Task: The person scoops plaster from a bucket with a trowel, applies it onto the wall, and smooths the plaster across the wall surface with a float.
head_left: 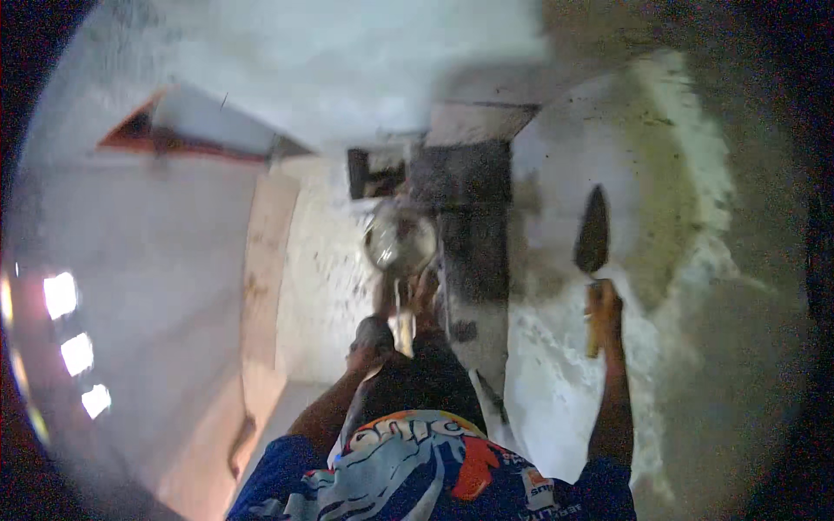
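My right hand is closed round the handle of a pointed trowel. The dark blade points away from me, in front of a patchy, pale plastered wall on the right. My left hand is down by my left thigh, fingers curled against a dark grey rounded lump; blur hides what it is. Beyond my feet sits a round pan with something pale and shiny inside.
A dark block-like structure stands between the pan and the right wall. Past the pan is a dark open frame. A brownish board or ledge runs along the left. Bright openings show at the far left.
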A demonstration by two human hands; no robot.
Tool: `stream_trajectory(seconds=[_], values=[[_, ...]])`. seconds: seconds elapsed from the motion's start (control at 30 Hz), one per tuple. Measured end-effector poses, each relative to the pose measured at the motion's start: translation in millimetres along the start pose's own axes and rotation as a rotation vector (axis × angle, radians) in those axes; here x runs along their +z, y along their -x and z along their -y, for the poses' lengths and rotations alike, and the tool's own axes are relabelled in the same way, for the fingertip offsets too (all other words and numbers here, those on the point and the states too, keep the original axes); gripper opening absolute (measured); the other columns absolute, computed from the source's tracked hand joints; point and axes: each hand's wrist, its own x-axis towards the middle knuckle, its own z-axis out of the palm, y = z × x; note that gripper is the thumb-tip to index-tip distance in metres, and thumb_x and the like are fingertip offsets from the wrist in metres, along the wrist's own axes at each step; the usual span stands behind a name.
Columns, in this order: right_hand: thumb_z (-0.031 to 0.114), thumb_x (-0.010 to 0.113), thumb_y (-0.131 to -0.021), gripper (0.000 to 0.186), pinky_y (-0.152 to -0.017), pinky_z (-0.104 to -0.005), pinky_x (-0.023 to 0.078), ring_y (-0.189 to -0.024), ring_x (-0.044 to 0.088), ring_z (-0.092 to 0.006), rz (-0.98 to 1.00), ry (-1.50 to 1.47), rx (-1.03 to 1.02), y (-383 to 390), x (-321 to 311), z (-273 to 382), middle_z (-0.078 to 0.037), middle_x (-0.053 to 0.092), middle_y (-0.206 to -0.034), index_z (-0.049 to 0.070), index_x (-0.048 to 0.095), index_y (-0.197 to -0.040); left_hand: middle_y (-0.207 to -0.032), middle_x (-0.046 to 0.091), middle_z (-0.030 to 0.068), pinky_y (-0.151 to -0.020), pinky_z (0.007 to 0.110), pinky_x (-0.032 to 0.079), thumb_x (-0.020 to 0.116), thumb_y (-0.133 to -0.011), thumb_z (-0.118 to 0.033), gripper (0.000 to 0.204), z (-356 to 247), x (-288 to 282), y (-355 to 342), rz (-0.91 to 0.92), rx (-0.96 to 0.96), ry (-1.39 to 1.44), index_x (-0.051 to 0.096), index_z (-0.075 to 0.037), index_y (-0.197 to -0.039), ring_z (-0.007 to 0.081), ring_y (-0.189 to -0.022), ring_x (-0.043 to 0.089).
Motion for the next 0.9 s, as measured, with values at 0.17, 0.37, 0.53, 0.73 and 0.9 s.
stream_trajectory(seconds=[0.17,0.37,0.53,0.73,0.9], values=[[0.032,0.061,-0.088,0.034,-0.072,-0.0471,0.049,-0.088,0.062,-0.0375,0.397,0.539,-0.363,-32,267,62,-0.019,0.064,-0.090,0.002,0.057,-0.104,-0.135,0.044,0.0118,-0.099,0.059,0.033,0.064,-0.079,-0.044,0.057,35,52,7,-0.161,-0.090,-0.085,0.049,-0.012,-0.124,0.0359,-0.126,0.039],[0.023,0.061,-0.087,0.023,-0.070,-0.0463,0.051,-0.085,0.063,-0.0361,0.386,0.413,-0.379,-125,496,17,-0.021,0.064,-0.089,0.001,0.063,-0.092,-0.140,0.041,0.0096,-0.105,0.058,0.027,0.066,-0.078,-0.044,0.057,42,57,3,-0.141,-0.160,0.051,0.051,-0.014,-0.124,0.0315,-0.133,0.033],[0.019,0.061,-0.086,0.020,-0.071,-0.0460,0.052,-0.084,0.063,-0.0367,0.401,0.317,-0.422,-132,634,16,-0.023,0.063,-0.088,-0.001,0.064,-0.090,-0.143,0.039,0.0113,-0.107,0.056,0.025,0.067,-0.078,-0.045,0.058,57,61,2,-0.089,-0.283,0.078,0.052,-0.010,-0.122,0.0328,-0.135,0.031],[0.030,0.060,-0.087,0.040,-0.077,-0.0445,0.052,-0.092,0.063,-0.0380,0.402,0.072,-0.408,-125,687,-59,-0.025,0.063,-0.100,-0.003,0.058,-0.110,-0.141,0.040,0.0130,-0.108,0.056,0.025,0.068,-0.078,-0.044,0.056,64,70,-2,-0.066,-0.314,0.080,0.053,-0.008,-0.118,0.0333,-0.135,0.032],[0.033,0.058,-0.090,0.045,-0.076,-0.0419,0.053,-0.092,0.065,-0.0333,0.422,0.075,-0.455,-127,600,-50,-0.023,0.063,-0.105,-0.003,0.055,-0.116,-0.141,0.040,0.0137,-0.108,0.057,0.024,0.068,-0.078,-0.043,0.055,42,35,-16,-0.046,-0.265,0.161,0.053,-0.008,-0.118,0.0340,-0.134,0.032]])
